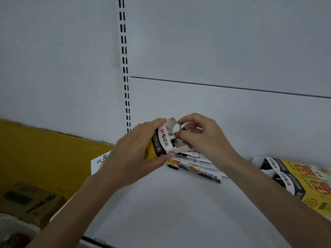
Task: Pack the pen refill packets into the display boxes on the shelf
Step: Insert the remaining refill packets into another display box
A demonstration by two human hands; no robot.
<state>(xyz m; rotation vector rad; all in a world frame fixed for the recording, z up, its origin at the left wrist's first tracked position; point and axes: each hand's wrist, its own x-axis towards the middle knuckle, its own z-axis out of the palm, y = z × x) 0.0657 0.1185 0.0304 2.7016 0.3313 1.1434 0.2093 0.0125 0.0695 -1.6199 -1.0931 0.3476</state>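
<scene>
Gripped light, thin-walled, probably crushable yellow-black cardboard display box (158, 142) by side panels in left hand (132, 158) above white shelf's (161, 212) back edge, pinched its open mouth flap with right hand (202, 136), over slick flat printed refill packets (195, 170) loose there.

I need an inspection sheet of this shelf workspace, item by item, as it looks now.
Surface: white shelf, flat.
Job's things: display box held tilted, top open; loose packets lie on the shelf behind it; two boxes lie at right.
Clutter: white card at left; cardboard carton lower left.
Grips: left hand holds the display box; right hand pinches a thin dark item at its opening.
Cables: nothing seen.
Surroundings: white back panel with slotted upright; yellow wall at left.
</scene>
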